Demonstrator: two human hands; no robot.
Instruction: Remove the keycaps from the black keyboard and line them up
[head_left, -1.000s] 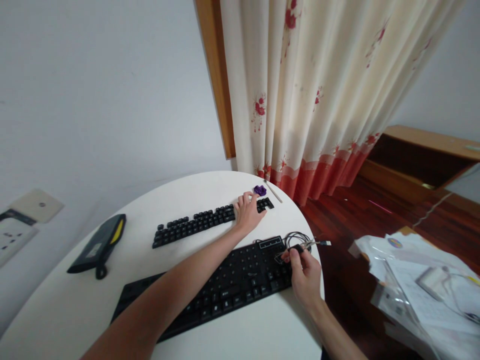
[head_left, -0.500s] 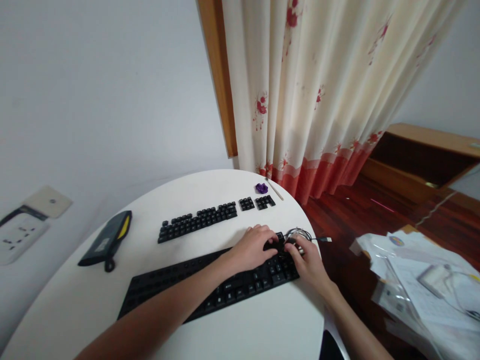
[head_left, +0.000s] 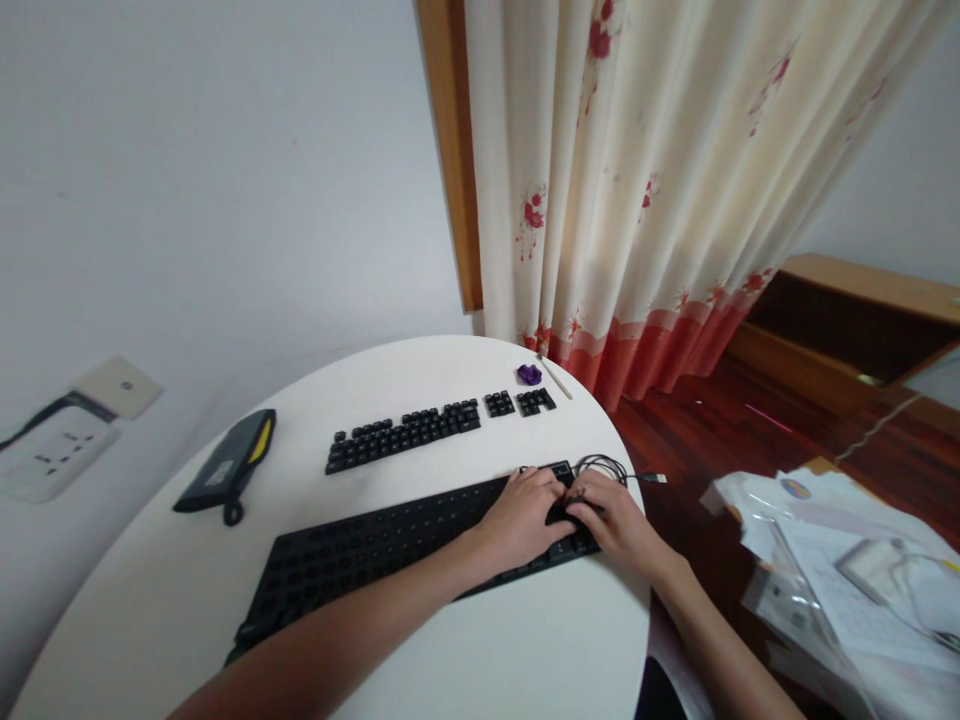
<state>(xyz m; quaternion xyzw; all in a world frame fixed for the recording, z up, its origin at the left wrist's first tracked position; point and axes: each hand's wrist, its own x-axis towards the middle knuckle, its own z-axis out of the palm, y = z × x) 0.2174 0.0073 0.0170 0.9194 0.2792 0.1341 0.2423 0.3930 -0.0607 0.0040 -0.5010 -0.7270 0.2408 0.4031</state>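
A black keyboard (head_left: pixel 360 550) lies aslant on the white round table (head_left: pixel 480 650), with a coiled USB cable (head_left: pixel 604 465) at its far right corner. My left hand (head_left: pixel 529 510) is over the right part of the keyboard, fingers curled and closed. Beside it, my right hand (head_left: pixel 611 515) rests at the right end with its thumb and fingers pinched together. The hands nearly touch, and what lies between their fingertips is too small and dark to make out. Behind the keyboard, loose black keycaps (head_left: pixel 405 432) stand in rows, with two smaller groups farther right.
A purple crumpled item (head_left: pixel 529 374) and a thin pale stick-like tool (head_left: pixel 555 377) lie near the table's far edge. A dark pouch with a yellow patch (head_left: pixel 229 460) is at the left, below a wall socket (head_left: pixel 56 460). Papers and plastic (head_left: pixel 847 570) are at the right.
My hands have drawn closer together at the right end of the keyboard, the left one moving right. The keyboard's near left end shows more. The view has shifted slightly.
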